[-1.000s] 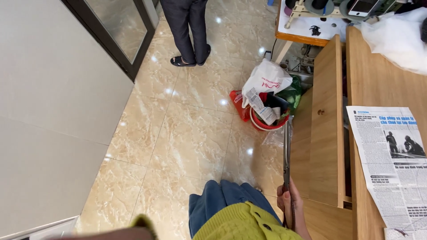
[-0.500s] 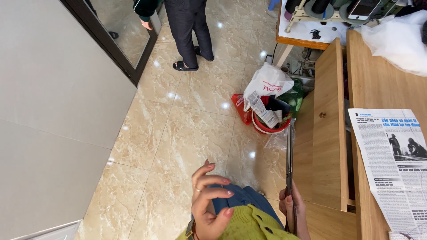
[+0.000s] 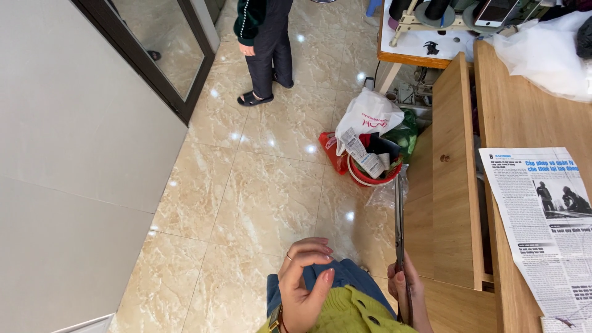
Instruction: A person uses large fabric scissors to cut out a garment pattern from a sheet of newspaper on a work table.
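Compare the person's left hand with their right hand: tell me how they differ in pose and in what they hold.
The left hand holds nothing, while the right hand is closed around the handle end of the long scissors.
The left hand is raised with its palm turned up and its fingers loosely curled; the right hand is turned edge-on beside the wooden table, with the blades pointing away from the person.
Both are bare and sit low in the view, above the person's lap.

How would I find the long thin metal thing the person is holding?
Look at the wooden table on the right, then down its open drawer front. Beside it, the right hand holds long dark scissors pointing up toward the red bucket. They are the only slim metal thing there; the left hand is empty.
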